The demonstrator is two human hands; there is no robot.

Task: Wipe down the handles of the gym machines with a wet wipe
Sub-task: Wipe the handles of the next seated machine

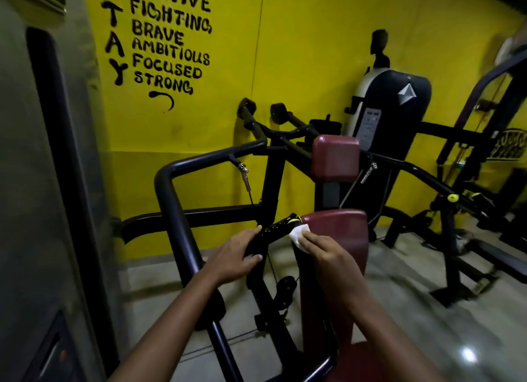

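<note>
your left hand point(233, 254) grips the handle point(273, 230); right hand point(322, 249) pinches the wipe point(383, 233) at its tip; other machines' handles likely remain

The left hand point(235, 254) is covering the lower stretch of the black handle point(278, 228), and the fingers of the right hand point(322, 251) are hiding much of the white wipe point(383, 234)... The left hand point(235, 254) is covering the lower stretch of the black handle point(278, 228), and the fingers of the right hand point(322, 251) are hiding much of the white wipe point(297, 234). The top edge is cutting through the first line of the wall lettering point(171, 39). The far-right machine point(484, 153) is blurring and running off the frame's edge.
</note>
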